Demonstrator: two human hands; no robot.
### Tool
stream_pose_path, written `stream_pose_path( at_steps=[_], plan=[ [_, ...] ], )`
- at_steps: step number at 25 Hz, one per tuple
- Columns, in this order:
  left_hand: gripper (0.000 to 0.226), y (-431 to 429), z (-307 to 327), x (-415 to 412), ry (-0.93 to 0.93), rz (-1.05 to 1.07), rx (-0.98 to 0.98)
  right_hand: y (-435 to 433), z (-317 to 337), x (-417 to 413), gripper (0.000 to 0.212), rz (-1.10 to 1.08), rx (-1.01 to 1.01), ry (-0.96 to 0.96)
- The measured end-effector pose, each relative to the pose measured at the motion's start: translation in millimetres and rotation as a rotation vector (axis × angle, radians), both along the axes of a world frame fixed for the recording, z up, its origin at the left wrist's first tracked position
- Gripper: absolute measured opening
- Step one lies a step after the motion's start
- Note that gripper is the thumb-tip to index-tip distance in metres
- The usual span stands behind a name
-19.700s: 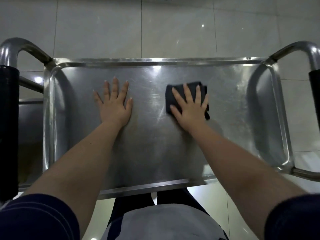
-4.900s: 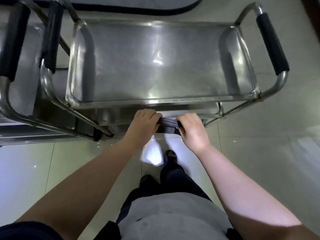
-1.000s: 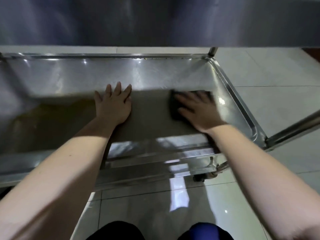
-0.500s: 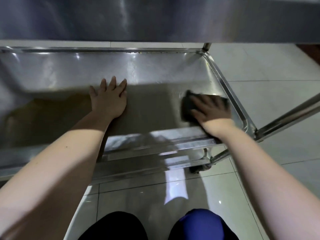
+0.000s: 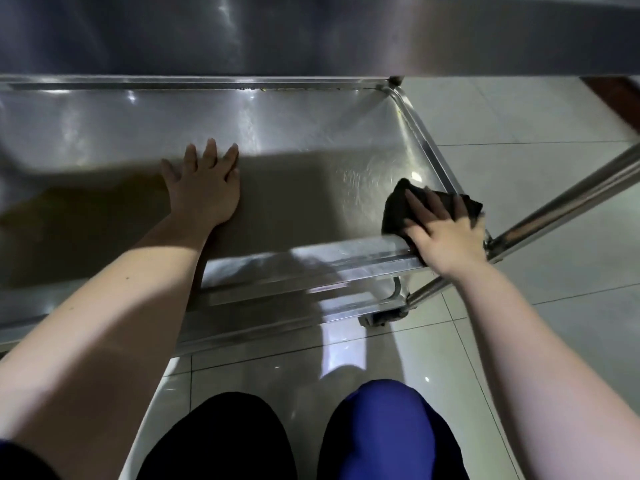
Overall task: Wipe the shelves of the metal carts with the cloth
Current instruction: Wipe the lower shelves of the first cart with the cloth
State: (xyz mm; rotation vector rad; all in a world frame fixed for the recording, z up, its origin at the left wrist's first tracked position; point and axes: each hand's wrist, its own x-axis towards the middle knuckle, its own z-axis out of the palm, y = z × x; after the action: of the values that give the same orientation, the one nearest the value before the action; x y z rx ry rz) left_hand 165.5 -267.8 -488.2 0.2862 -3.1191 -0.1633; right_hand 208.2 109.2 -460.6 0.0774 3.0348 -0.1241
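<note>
I look down at a lower shelf (image 5: pixel 294 140) of a stainless-steel cart, a shallow tray with a raised rim. My left hand (image 5: pixel 202 188) lies flat on the shelf near its middle, fingers straight and spread. My right hand (image 5: pixel 446 233) presses a dark cloth (image 5: pixel 394 206) onto the shelf's near right corner, fingers straight over it. The cloth reaches the right rim and the front rim. Part of the cloth is hidden under my palm.
The underside of the shelf above (image 5: pixel 311 32) spans the top of the view. A slanted steel leg (image 5: pixel 571 199) runs along the right side, with a caster (image 5: pixel 381 318) below the corner. Pale floor tiles (image 5: pixel 519 116) lie to the right. My knees (image 5: pixel 381 427) are at the bottom.
My right hand has slid the cloth rightward and toward me, from mid-shelf to the near right corner. My left hand stays flat in the same place.
</note>
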Motion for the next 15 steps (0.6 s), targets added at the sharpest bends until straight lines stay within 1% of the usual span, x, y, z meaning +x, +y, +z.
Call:
stream_pose_path(
  at_steps=[1, 2, 5, 6, 7, 8, 10, 12, 13, 14, 15],
  plan=[
    [0.051, 1, 0, 1, 0.0, 0.0, -0.001, -13, -1, 2, 0.054, -0.033, -0.006, 0.0],
    [0.051, 1, 0, 1, 0.001, 0.001, 0.001, -46, -3, 9, 0.055, 0.034, 0.015, 0.023],
    [0.051, -2, 2, 1, 0.006, -0.003, 0.007, -159, -16, 46, 0.057, 0.518, -0.042, 0.094],
    [0.051, -3, 2, 1, 0.003, -0.006, 0.012, -173, -16, 56, 0.056, 0.629, -0.057, 0.083],
    [0.051, -4, 2, 1, -0.004, -0.009, 0.018, -166, -12, 55, 0.057, 0.687, -0.044, 0.085],
    [0.051, -5, 2, 1, -0.009, -0.012, 0.02, -143, -9, 45, 0.059, 0.644, -0.021, 0.103],
    [0.051, -4, 2, 2, -0.014, -0.02, 0.018, -71, -3, 20, 0.064, 0.424, 0.021, 0.07],
    [0.051, -2, 1, 2, -0.012, -0.022, 0.019, -7, 4, 4, 0.058, 0.157, -0.01, -0.022],
    [0.051, -2, 1, 2, -0.009, -0.024, 0.013, 5, 5, 4, 0.055, 0.072, -0.033, -0.055],
    [0.051, -2, 0, 1, -0.008, -0.022, 0.005, 1, 2, 7, 0.053, 0.065, -0.021, -0.069],
    [0.051, -4, -1, 1, -0.006, -0.02, -0.003, -12, -6, 13, 0.052, 0.138, 0.003, -0.041]
  ],
)
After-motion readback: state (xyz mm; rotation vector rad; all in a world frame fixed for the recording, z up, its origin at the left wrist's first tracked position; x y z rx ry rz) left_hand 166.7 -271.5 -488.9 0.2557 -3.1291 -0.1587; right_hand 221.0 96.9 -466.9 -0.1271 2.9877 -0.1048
